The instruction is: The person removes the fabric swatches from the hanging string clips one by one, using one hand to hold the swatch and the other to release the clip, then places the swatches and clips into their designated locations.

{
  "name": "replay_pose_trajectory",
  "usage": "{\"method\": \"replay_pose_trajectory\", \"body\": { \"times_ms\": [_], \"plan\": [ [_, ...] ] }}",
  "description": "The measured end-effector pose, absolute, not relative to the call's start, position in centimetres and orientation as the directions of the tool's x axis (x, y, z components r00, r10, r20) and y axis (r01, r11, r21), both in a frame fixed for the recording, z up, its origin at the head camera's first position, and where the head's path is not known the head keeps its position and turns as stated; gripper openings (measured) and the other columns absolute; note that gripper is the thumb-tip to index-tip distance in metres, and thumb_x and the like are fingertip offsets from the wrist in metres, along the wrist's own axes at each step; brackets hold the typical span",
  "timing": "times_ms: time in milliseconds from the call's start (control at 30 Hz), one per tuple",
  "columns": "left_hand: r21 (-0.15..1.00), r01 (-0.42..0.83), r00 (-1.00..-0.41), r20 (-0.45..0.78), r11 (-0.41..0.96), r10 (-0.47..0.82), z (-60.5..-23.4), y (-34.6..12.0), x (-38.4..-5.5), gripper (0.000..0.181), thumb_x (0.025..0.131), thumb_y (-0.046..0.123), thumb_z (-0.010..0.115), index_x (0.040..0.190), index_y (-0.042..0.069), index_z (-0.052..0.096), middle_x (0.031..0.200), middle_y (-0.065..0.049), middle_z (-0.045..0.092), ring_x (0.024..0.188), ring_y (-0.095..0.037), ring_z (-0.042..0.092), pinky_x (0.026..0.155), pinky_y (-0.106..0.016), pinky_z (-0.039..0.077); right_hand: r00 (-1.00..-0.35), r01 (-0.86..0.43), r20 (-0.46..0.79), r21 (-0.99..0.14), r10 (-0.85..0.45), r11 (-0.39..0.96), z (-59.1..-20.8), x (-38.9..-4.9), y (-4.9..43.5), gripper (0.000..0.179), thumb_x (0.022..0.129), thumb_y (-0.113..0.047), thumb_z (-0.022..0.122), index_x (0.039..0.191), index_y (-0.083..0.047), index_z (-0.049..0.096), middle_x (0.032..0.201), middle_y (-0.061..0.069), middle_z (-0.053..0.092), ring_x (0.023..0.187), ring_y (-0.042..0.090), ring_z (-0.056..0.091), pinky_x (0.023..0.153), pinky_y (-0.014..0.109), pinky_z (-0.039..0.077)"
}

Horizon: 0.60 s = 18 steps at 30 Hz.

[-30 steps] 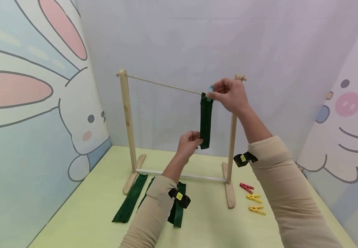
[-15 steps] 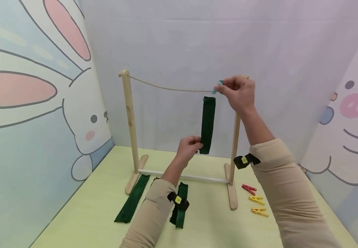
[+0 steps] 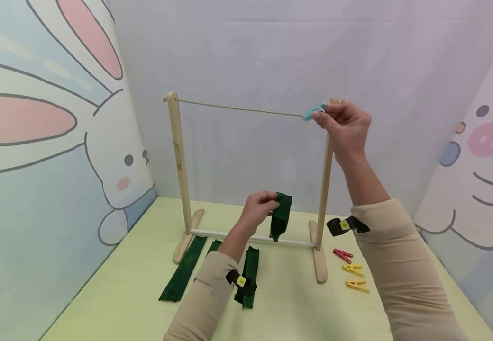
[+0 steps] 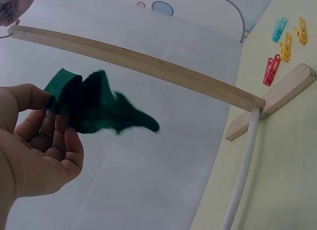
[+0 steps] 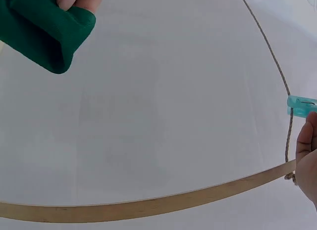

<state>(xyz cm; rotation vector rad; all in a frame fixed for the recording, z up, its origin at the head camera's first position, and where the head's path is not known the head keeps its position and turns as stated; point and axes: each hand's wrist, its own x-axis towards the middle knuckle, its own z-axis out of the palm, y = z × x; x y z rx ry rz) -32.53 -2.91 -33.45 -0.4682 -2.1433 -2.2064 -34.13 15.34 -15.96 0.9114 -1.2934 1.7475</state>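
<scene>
My left hand [image 3: 260,211] pinches a dark green cloth strip [image 3: 282,208], which droops folded over the fingers, below the rope and apart from it. In the left wrist view the same strip [image 4: 94,104] hangs loose from thumb and fingers. Up at the rope's right end, my right hand [image 3: 349,125] pinches a teal clothespin [image 3: 314,112] by its handles. The right wrist view has the clothespin's tip [image 5: 297,105] at the rope [image 5: 277,64]; whether it bites the rope, I cannot tell. That rope [image 3: 238,109] runs between two wooden posts.
On the table lie more green strips [image 3: 183,270], partly behind my left arm. A red clothespin [image 3: 342,255] and two yellow clothespins [image 3: 357,286] sit right of the stand's foot [image 3: 319,255]. The left wrist view adds another teal clothespin [image 4: 279,29]. A white bar [image 3: 229,235] joins the posts low down.
The strip has come away from the rope and flopped down over my left hand. My right hand has moved right and up along the rope with the teal clothespin.
</scene>
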Motion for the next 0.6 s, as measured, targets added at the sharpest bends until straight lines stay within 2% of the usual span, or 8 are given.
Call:
{"method": "replay_pose_trajectory", "body": {
  "times_ms": [167, 300, 400, 500, 600],
  "plan": [
    [0.981, 0.189, -0.960, 0.195, -0.050, 0.200, -34.1, -3.2, -32.6, 0.027, 0.090, 0.004, 0.058, 0.116, -0.004, 0.061, 0.104, -0.010, 0.060, 0.083, -0.015, 0.055, 0.073, -0.033, 0.047, -0.447, -0.891, 0.886, -0.428, 0.120, -0.154, -15.8, -34.7, 15.3, 0.009, 0.073, 0.015, 0.071, 0.079, 0.014, 0.065, 0.071, 0.007, 0.066, 0.060, 0.013, 0.063, 0.062, 0.023, 0.052],
    [0.983, 0.182, -0.959, 0.184, -0.031, 0.215, -34.1, -3.6, -32.0, 0.029, 0.090, 0.003, 0.057, 0.118, -0.006, 0.059, 0.107, -0.012, 0.059, 0.084, -0.015, 0.055, 0.078, -0.038, 0.048, -0.475, -0.879, 0.875, -0.466, 0.099, -0.100, -15.0, -34.9, 14.9, 0.008, 0.073, 0.010, 0.073, 0.078, 0.009, 0.066, 0.071, 0.005, 0.067, 0.062, 0.013, 0.062, 0.064, 0.022, 0.051],
    [0.982, 0.191, -0.957, 0.188, -0.011, 0.221, -33.1, -3.9, -30.7, 0.030, 0.091, 0.002, 0.055, 0.120, -0.008, 0.057, 0.108, -0.014, 0.059, 0.086, -0.015, 0.055, 0.082, -0.041, 0.047, -0.512, -0.855, 0.852, -0.495, 0.104, -0.152, -14.3, -34.9, 14.7, 0.011, 0.072, 0.009, 0.075, 0.078, 0.009, 0.066, 0.071, 0.007, 0.066, 0.062, 0.015, 0.062, 0.065, 0.022, 0.051],
    [0.977, 0.213, -0.952, 0.206, 0.003, 0.228, -32.1, -4.1, -29.5, 0.031, 0.092, 0.002, 0.054, 0.121, -0.009, 0.055, 0.106, -0.012, 0.059, 0.086, -0.014, 0.054, 0.081, -0.039, 0.047, -0.545, -0.824, 0.831, -0.507, 0.109, -0.251, -14.2, -34.5, 14.9, 0.015, 0.069, 0.013, 0.075, 0.079, 0.010, 0.065, 0.072, 0.010, 0.066, 0.063, 0.016, 0.062, 0.065, 0.022, 0.051],
    [0.976, 0.216, -0.948, 0.210, -0.005, 0.241, -33.2, -4.3, -30.2, 0.032, 0.092, 0.003, 0.054, 0.123, -0.007, 0.054, 0.102, -0.009, 0.059, 0.084, -0.012, 0.054, 0.077, -0.035, 0.047, -0.538, -0.821, 0.836, -0.491, 0.108, -0.291, -15.1, -34.0, 15.7, 0.018, 0.068, 0.015, 0.074, 0.082, 0.011, 0.064, 0.074, 0.010, 0.066, 0.065, 0.017, 0.062, 0.064, 0.022, 0.051]
  ]
}}
